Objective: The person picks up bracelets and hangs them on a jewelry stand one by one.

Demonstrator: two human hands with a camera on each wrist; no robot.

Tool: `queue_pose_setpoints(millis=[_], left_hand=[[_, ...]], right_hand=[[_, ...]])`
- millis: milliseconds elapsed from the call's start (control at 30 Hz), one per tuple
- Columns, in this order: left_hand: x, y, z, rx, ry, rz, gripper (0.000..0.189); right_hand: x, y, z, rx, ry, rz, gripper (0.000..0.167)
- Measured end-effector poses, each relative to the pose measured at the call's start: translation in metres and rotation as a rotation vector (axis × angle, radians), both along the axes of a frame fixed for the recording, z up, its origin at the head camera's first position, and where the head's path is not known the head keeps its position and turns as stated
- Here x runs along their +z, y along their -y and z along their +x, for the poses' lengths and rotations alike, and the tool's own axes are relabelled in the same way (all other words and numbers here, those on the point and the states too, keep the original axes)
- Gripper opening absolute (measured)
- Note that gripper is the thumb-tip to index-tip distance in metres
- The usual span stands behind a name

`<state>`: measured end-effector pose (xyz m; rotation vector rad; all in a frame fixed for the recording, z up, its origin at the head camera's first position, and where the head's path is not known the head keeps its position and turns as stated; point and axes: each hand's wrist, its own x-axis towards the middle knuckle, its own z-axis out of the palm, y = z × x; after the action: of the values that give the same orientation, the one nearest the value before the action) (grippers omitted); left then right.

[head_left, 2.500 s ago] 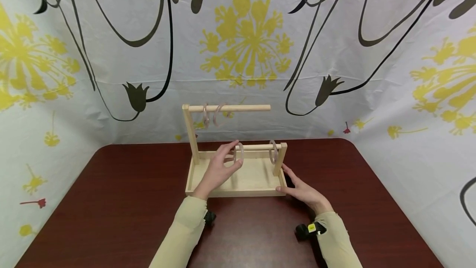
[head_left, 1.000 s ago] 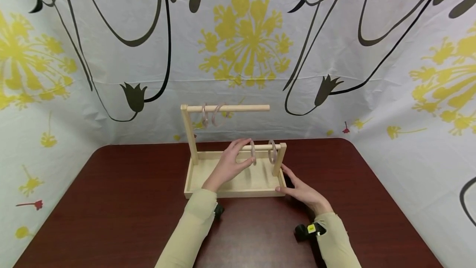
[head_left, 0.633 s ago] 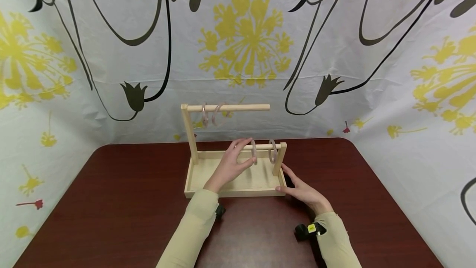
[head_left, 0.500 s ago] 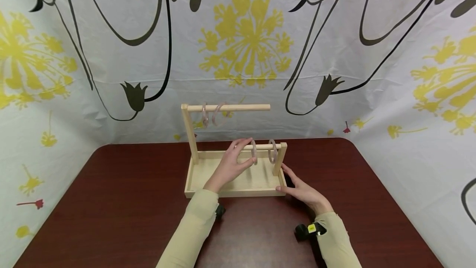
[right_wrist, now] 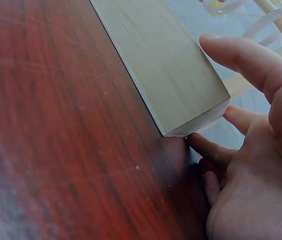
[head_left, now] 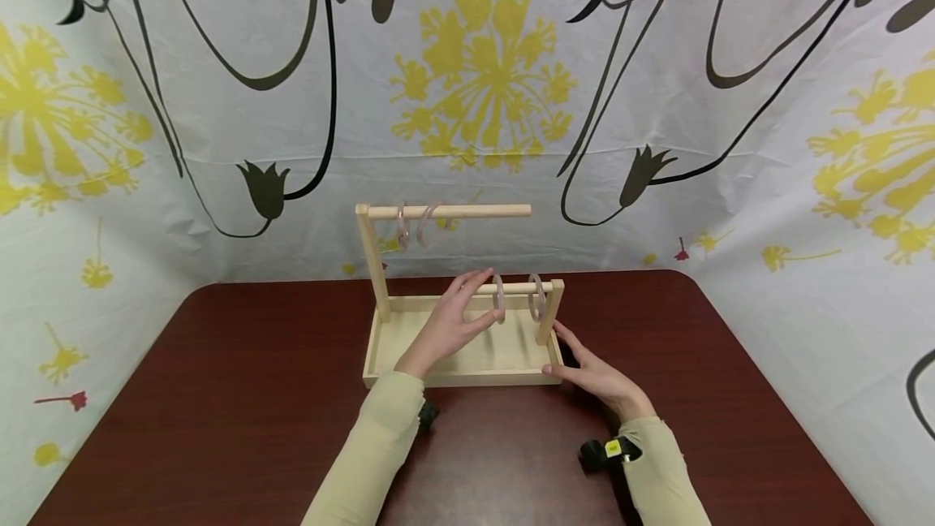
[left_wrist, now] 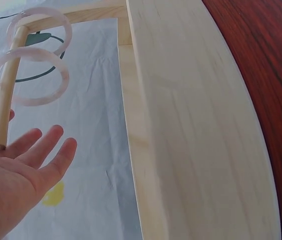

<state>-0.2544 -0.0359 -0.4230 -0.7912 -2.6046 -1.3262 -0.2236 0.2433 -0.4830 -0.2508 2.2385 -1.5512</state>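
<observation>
A pale wooden jewelry stand (head_left: 460, 379) has a tray base, a tall upper bar and a shorter lower bar. On the lower bar hang two translucent pinkish bangles. My left hand (head_left: 444, 333) is beside the inner bangle (head_left: 498, 303), thumb and index fingertips right at its rim. In the left wrist view the other fingers (left_wrist: 63, 157) stretch out loosely near the free end of the lower bar (left_wrist: 3, 105). The outer bangle (head_left: 536, 299) hangs near the right post. My right hand (head_left: 595, 372) holds the tray's front right corner, thumb on the front wall, fingers along the side.
Two more bangles (head_left: 425, 226) hang on the upper bar (head_left: 482, 211), toward its left post. The stand sits on a dark red-brown table (head_left: 256, 396). Behind the table hangs a white flower-patterned cloth (head_left: 504, 128).
My left hand has moved right, sliding the inner bangle from the lower bar's free end to farther along it. Most recently the index fingertip has drawn slightly back. My right hand stays put.
</observation>
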Motion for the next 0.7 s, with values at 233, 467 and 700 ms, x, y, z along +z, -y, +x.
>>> queue_pose_setpoints(millis=[233,467,700], left_hand=[[-0.001,0.015,0.003,0.013,-0.008,-0.022,0.071],[-0.008,0.035,0.005,0.024,-0.005,-0.034,0.074],[-0.018,0.052,0.008,0.052,0.03,-0.081,0.073]], right_hand=[[0.0,0.0,0.0,0.005,-0.006,-0.001,0.092],[0.004,0.001,0.0,0.013,0.0,0.024,0.09],[0.003,0.001,0.001,0.019,0.005,0.024,0.088]])
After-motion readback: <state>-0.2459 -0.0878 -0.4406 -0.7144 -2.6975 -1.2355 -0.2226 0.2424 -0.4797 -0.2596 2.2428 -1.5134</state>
